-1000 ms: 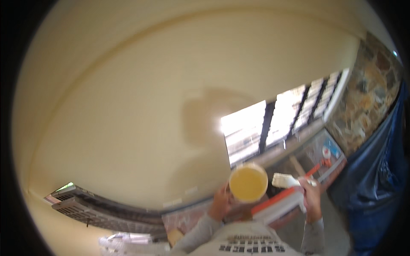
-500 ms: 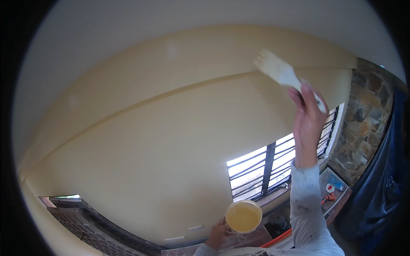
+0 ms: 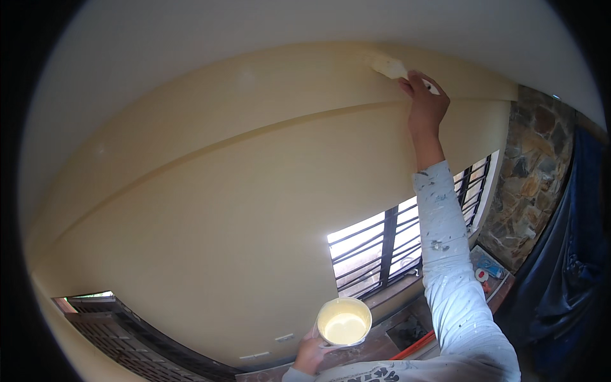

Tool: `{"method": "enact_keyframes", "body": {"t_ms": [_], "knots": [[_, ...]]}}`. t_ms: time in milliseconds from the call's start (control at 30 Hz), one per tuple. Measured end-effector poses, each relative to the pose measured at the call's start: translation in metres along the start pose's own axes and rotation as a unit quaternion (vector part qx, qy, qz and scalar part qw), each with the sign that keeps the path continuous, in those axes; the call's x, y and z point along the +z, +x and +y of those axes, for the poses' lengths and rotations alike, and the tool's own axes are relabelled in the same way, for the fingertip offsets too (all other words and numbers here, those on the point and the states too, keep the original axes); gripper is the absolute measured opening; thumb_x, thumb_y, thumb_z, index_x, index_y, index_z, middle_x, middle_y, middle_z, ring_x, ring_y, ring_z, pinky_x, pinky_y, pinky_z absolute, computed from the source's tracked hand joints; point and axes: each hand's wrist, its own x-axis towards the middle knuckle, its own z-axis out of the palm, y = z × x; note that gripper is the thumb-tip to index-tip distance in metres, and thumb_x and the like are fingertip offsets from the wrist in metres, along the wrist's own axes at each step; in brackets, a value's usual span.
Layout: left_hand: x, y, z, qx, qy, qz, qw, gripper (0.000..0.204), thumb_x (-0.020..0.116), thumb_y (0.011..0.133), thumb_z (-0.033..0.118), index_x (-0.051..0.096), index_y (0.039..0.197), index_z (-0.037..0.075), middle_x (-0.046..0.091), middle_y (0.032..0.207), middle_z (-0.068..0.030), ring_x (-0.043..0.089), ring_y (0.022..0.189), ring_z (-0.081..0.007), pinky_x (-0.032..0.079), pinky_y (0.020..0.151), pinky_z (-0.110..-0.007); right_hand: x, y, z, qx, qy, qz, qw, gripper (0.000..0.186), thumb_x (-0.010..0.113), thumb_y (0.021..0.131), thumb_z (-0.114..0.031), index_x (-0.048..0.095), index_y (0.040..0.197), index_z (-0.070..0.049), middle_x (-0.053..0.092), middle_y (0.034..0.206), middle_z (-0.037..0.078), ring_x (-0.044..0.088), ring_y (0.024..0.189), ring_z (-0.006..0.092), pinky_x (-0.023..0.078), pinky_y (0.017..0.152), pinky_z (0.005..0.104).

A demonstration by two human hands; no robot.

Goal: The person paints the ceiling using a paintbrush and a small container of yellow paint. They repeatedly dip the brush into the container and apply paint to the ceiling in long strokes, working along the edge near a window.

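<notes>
My right hand (image 3: 426, 102) is raised high, its fingers closed round the handle of a paintbrush (image 3: 389, 66). The pale, paint-coated bristles point left and touch the upper band of the yellow wall (image 3: 254, 191), just below the ceiling. Low in the view, my left hand (image 3: 309, 354) holds a clear plastic tub (image 3: 323, 311) by its side. Pale yellow paint (image 3: 345, 328) lies in the bottom of the tub. Paint flecks mark my right sleeve.
A barred window (image 3: 375, 251) is set in the wall behind my right arm. At right stand a stone-clad column (image 3: 525, 178) and a dark blue drape (image 3: 560, 274). A dark louvred shutter (image 3: 127, 337) sits lower left. Below lies a counter (image 3: 382, 344) with several items. The grey ceiling (image 3: 286, 19) arches above.
My right hand has reached up and slightly left, bringing the paintbrush bristles onto the upper wall. The tub in my left hand has shifted slightly left and tilted, its paint now looking brighter.
</notes>
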Motion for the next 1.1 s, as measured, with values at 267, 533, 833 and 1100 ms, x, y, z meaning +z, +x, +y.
{"method": "enact_keyframes", "body": {"t_ms": [267,533,833,1100], "knots": [[-0.011,-0.007,-0.005,-0.021,0.030,0.081,0.996,0.077,0.048,0.094,-0.015,0.034,0.167,0.008,0.050,0.161,-0.0200,0.061,0.136,-0.0444,0.058,0.102,-0.068,0.046,-0.052,0.001,-0.229,-0.282,-0.061,0.930,0.017,0.078,0.092,-0.007,0.080,0.108,-0.003,0.077,0.101,0.013,0.076,0.094,0.0255,0.057,0.087,0.0365],[-0.006,-0.003,-0.002,0.001,0.013,0.023,1.000,0.086,0.035,0.086,-0.020,0.031,0.168,0.007,0.044,0.167,-0.0162,0.052,0.146,-0.0444,0.051,0.108,-0.074,0.062,-0.074,-0.017,-0.121,-0.198,-0.156,0.960,0.013,0.075,0.099,-0.003,0.080,0.109,0.003,0.078,0.105,0.010,0.076,0.090,0.0174,0.060,0.085,0.0293],[-0.025,-0.010,-0.009,-0.005,-0.026,0.035,0.999,0.074,0.042,0.096,-0.015,0.038,0.166,0.009,0.052,0.159,-0.0192,0.060,0.138,-0.0439,0.057,0.103,-0.071,-0.006,-0.003,0.008,-0.201,-0.288,-0.004,0.936,0.014,0.077,0.094,-0.006,0.080,0.106,0.000,0.078,0.099,0.013,0.076,0.091,0.0229,0.059,0.083,0.0348],[-0.013,0.004,0.004,-0.021,-0.003,0.089,0.996,0.077,0.044,0.092,-0.018,0.043,0.164,0.012,0.054,0.158,-0.0154,0.061,0.136,-0.0446,0.056,0.101,-0.074,0.135,-0.170,-0.022,-0.220,-0.161,-0.238,0.932,0.017,0.076,0.094,-0.002,0.080,0.111,-0.004,0.076,0.105,0.012,0.074,0.096,0.0232,0.057,0.086,0.0336]]}}
